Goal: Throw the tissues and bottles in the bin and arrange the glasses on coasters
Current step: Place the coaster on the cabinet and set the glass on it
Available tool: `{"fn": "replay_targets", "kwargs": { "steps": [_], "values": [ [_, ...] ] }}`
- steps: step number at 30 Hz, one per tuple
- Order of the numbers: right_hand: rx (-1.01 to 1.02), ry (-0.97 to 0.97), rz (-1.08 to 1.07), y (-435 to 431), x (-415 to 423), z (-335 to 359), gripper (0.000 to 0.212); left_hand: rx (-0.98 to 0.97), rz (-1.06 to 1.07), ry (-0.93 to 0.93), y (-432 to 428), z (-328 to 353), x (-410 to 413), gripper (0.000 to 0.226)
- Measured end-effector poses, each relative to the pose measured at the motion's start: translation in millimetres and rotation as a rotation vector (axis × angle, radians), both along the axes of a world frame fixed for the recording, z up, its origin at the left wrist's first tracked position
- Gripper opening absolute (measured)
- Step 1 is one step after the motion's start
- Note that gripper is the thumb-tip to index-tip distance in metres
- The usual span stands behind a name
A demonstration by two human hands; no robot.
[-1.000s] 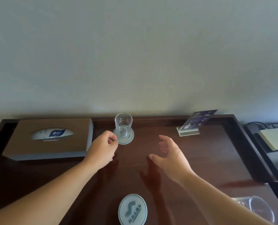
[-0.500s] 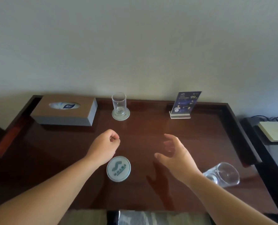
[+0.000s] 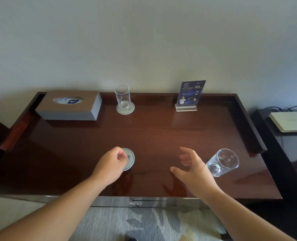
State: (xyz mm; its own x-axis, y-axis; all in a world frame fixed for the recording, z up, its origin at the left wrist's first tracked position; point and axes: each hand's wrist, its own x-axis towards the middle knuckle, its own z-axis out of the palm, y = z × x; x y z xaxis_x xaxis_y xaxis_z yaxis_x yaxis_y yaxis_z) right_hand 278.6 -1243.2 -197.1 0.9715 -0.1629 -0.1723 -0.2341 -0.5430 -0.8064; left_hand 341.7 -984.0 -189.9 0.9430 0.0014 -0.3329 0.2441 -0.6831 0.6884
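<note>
A clear glass (image 3: 122, 97) stands upright on a round white coaster (image 3: 130, 110) at the back of the dark wooden desk (image 3: 153, 133). A second glass (image 3: 222, 162) lies on its side near the front right. A second coaster (image 3: 130, 158) lies flat at the front centre. My left hand (image 3: 112, 165) covers that coaster's left part, with curled fingertips pinched on its edge. My right hand (image 3: 193, 169) hovers open just left of the lying glass, not touching it. No bottle, loose tissue or bin is in view.
A brown tissue box (image 3: 69, 106) sits at the back left and a blue card in a stand (image 3: 189, 95) at the back right. Raised rims run along the desk's sides and back. A white device with cables (image 3: 289, 121) rests on a low unit to the right. Patterned carpet lies below.
The view has pulled back and tilted down, showing the whole desk. My left hand has come back from the standing glass onto the front coaster. My right hand has neared the lying glass.
</note>
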Motion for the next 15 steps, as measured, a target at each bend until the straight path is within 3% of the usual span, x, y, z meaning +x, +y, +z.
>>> {"fn": "replay_targets", "kwargs": {
  "steps": [9, 13, 15],
  "values": [
    [0.014, 0.064, -0.105, -23.1, -33.4, 2.5, 0.060, -0.058, -0.116, 0.014, -50.2, -5.5, -2.0, 0.007],
    [0.002, 0.088, -0.189, -45.6, -52.0, 0.2, 0.028, -0.024, -0.164, -0.006, -78.1, -3.1, -3.5, 0.007],
    [0.009, 0.087, -0.286, -59.2, -59.8, -4.1, 0.024, -0.026, -0.193, -0.003, -88.9, -2.2, -5.4, 0.008]
  ]
}}
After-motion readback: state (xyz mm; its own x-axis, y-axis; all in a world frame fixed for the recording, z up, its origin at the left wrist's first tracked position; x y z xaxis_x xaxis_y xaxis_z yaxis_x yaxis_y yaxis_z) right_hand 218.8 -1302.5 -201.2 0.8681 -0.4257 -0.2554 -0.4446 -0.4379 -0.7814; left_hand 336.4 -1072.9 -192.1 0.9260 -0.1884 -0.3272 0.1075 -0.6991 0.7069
